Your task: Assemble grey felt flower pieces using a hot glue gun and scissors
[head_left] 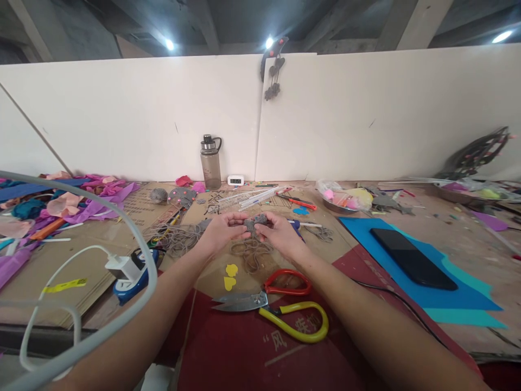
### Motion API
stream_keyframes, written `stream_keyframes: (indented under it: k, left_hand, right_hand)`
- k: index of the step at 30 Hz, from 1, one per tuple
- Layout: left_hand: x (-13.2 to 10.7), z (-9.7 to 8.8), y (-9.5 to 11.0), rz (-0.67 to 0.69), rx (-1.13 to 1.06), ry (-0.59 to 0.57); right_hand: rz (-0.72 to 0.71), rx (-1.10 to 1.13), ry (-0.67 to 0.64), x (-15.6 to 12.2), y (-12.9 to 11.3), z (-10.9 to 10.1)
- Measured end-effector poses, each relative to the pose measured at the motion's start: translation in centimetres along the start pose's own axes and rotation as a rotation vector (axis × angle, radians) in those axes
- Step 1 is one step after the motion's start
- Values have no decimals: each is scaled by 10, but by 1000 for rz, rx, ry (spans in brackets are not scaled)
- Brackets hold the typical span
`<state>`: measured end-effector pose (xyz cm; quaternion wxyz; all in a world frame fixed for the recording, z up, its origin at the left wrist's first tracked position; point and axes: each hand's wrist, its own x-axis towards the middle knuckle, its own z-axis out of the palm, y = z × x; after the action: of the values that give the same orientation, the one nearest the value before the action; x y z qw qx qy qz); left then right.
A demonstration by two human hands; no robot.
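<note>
Between my two hands, over the middle of the cardboard, is a small grey fuzzy piece point(255, 221); its exact kind is too small to make out. My left hand point(228, 231) pinches its left side with thumb and fingers. On the other side my right hand point(279, 231) grips it the same way. Loose grey yarn point(250, 254) lies in loops just below the hands, and more yarn point(179, 239) is heaped by my left wrist. Nearer to me rest scissors point(264, 304) with one red and one yellow handle, blades parted. Two yellow paper cutouts point(230, 277) lie left of them.
A water bottle point(210, 163) and a small digital clock point(235, 180) stand at the white partition. At right, a black phone point(413, 258) lies on blue sheets point(366, 239). A power strip point(136, 277) with a charger and a grey tube point(148, 244) are at left. Colourful scraps point(61, 203) pile behind.
</note>
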<state>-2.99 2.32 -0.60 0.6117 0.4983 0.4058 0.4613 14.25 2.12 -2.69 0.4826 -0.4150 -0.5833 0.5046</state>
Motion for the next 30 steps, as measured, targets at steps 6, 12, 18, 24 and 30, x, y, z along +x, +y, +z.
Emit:
stream_keyframes:
  k: [6, 12, 18, 24, 30]
  left_hand:
    - [6, -9, -3, -18, -72, 72]
    - [5, -6, -3, 22, -67, 125]
    - [4, -5, -7, 32, -61, 35]
    - [1, -4, -5, -4, -158, -93]
    - [2, -1, -4, 39, -106, 81]
  right_hand:
    - [99, 194, -42, 0, -1, 2]
    - [119, 234, 41, -2, -5, 1]
    - [149, 179, 0, -5, -10, 1]
    - [115, 140, 31, -5, -12, -2]
    - [155, 125, 24, -7, -10, 0]
